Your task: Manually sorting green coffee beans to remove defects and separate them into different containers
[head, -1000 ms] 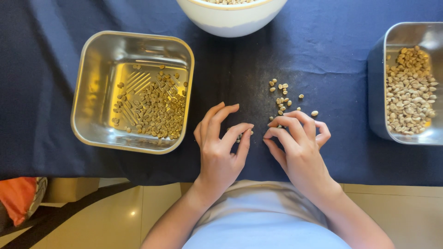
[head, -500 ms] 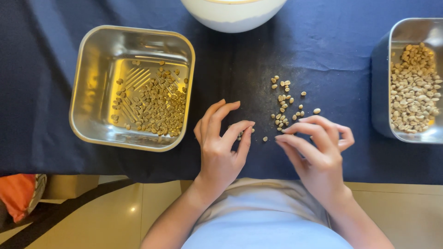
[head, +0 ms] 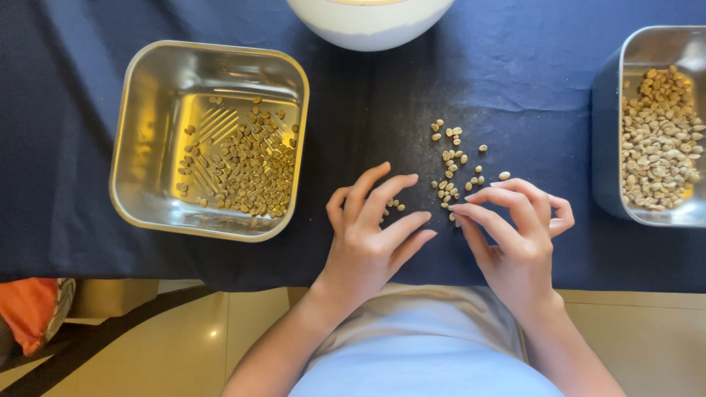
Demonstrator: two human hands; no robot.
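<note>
Beans on cloth: a small loose scatter of pale green beans [head: 454, 170] lies on the dark blue cloth [head: 515, 81] right in front of us, spread thin so that each bean shows apart from the others.
Left hand: our left hand [head: 371, 235] rests flat on the cloth, fingers spread and apart, gripping nothing; a few stray beans [head: 393, 206] lie just by its fingertips, so it seems to fence them in.
Right hand: our right hand [head: 515, 231] hovers low at the near edge of the scatter, thumb and forefinger drawn close together at the tips; whether a bean sits between them we cannot tell.
Left tray: a square steel tray [head: 140, 140] stands well to the left, holding a thin layer of darker, olive beans pooled toward its right side, within our left hand's reach.
Right tray: a second steel tray [head: 610, 125], cut by the picture's edge, holds a fuller heap of paler beans on our right hand's side.
Bowl: a white bowl [head: 368, 26] stands at the far edge, straight ahead between the trays.
Layout: we judge the darker and paler beans are kept apart, one tray to each hand.
</note>
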